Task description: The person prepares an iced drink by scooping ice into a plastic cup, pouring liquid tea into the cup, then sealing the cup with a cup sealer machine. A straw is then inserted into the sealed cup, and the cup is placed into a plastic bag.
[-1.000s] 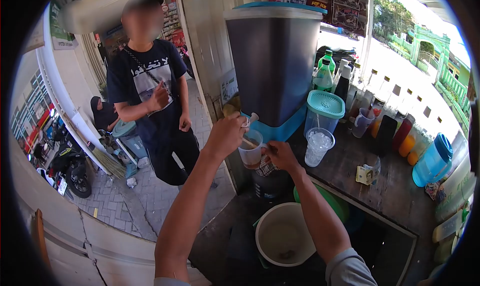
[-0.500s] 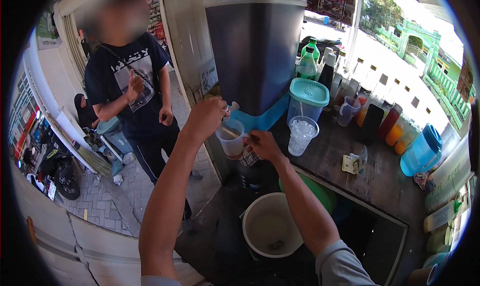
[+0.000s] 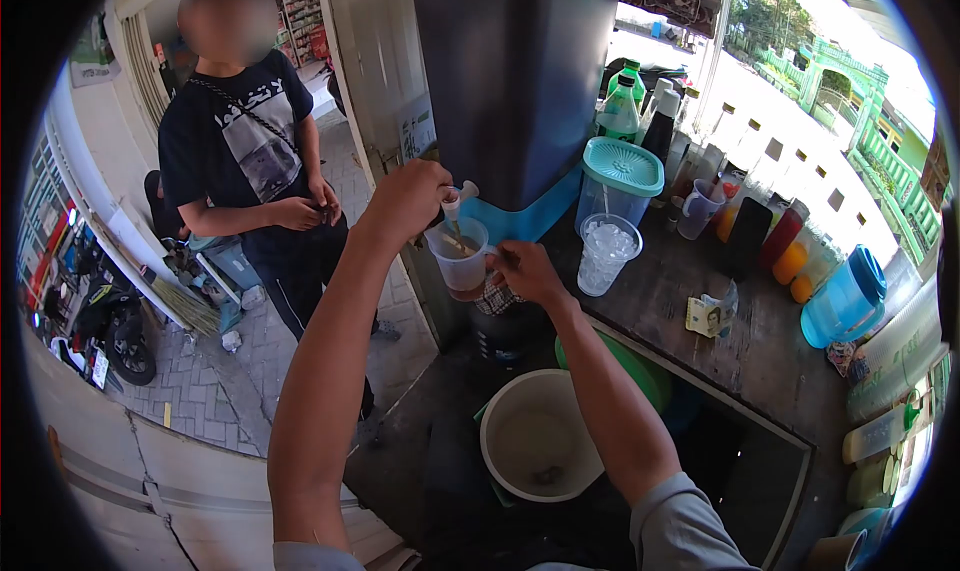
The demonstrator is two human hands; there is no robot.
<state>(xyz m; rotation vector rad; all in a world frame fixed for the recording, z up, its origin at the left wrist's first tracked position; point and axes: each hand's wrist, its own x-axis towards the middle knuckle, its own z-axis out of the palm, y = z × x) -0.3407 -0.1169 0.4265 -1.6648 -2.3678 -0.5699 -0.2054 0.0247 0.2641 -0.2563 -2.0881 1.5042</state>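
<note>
My left hand [image 3: 408, 203] is closed on the small tap [image 3: 458, 197] at the front of a tall drink dispenser [image 3: 515, 91] filled with dark liquid. A thin brownish stream runs from the tap into a clear plastic measuring cup [image 3: 458, 249]. Some brown liquid lies in the bottom of that cup. My right hand [image 3: 527, 272] grips the cup by its handle, keeping it just below the tap. On the counter to the right of my right hand stands a clear plastic cup of ice [image 3: 608, 256].
Below my arms is a cream bucket [image 3: 545, 441]. A teal-lidded container [image 3: 620, 181], banknote [image 3: 708, 316], blue pitcher [image 3: 845, 296] and several bottles stand or lie on the dark wooden counter [image 3: 655, 286]. A person in a black shirt [image 3: 245, 131] stands across at the left.
The person opposite has lowered a raised hand to the waist, bringing both hands together. My hands stay at the tap and the measuring cup; my view has shifted slightly.
</note>
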